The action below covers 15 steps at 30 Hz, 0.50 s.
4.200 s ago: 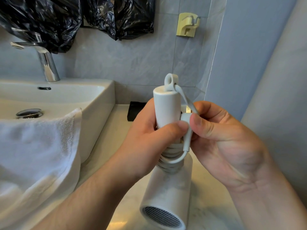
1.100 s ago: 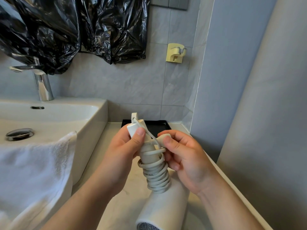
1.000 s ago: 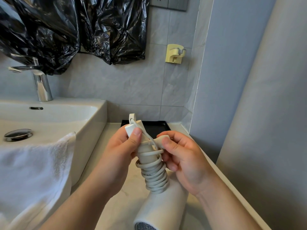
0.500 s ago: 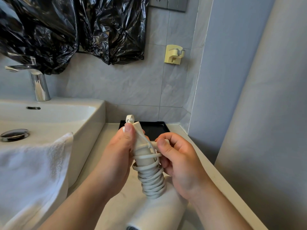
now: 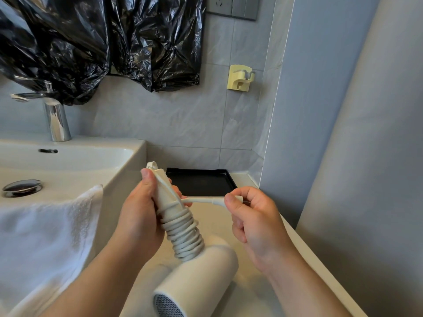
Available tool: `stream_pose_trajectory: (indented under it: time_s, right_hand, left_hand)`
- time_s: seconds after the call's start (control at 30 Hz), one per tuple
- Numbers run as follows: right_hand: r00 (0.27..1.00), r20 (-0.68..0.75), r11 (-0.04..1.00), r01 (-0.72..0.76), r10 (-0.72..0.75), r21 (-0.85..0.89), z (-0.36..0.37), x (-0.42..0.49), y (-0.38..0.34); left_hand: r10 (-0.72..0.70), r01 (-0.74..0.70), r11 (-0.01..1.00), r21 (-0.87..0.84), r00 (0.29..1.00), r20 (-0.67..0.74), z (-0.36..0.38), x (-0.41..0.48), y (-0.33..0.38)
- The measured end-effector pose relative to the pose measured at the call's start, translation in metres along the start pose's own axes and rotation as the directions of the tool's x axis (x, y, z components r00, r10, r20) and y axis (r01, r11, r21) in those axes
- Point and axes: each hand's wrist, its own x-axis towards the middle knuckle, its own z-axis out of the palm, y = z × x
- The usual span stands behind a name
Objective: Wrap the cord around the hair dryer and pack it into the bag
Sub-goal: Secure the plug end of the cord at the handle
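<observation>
Head view, hair dryer: white, held over the surface between both forearms, barrel low with its grille toward the camera, handle angled up and away.
Head view, cord: white, coiled in many close turns around the lower part of the handle; a loose end runs from the top of the coil out to the right.
Head view, left hand: closed around the handle from the left, thumb pressed near the handle's top, fingers behind it and partly hidden.
Head view, right hand: pinched shut on the cord's free end, thumb over curled fingers, held just right of the handle and apart from it.
Head view, bag: none that can be told as the packing bag.
Head view, sink: white basin at the left, with a chrome faucet behind it and a metal drain in its bowl.
Head view, towel: white, draped over the sink's near edge, just left of the left forearm.
Head view, black tray: flat on the surface against the tiled wall, behind the hands; the handle's tip overlaps its left edge.
Head view, black plastic sheeting: crumpled, hanging on the wall above the faucet.
Head view, yellow wall hook: fixed to the tiles, above the tray.
Head view, right side: a pale blue wall panel stands close beside the right arm.
</observation>
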Motion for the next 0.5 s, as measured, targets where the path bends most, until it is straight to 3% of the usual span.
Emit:
stream_pose_trajectory:
  time_s: [0.17,0.3,0.5]
  right_hand:
    - [0.993,0.107,0.967,-0.014,0.043,-0.255,0.002,0.002,0.011]
    - [0.971,0.238,0.854,0.146,-0.027,-0.5,0.007,0.0,0.017]
    - [0.949,0.316,0.887,0.159,-0.016,-0.433,0.014,-0.005,0.016]
  left_hand:
    - [-0.036,0.03,0.998,-0.063,0.996,-0.086,-0.007,0.006,0.0]
    - [-0.043,0.037,0.995,-0.093,0.997,-0.058,-0.01,0.004,0.001]
    - [-0.058,0.059,0.989,-0.136,0.998,0.013,-0.006,0.001,0.001]
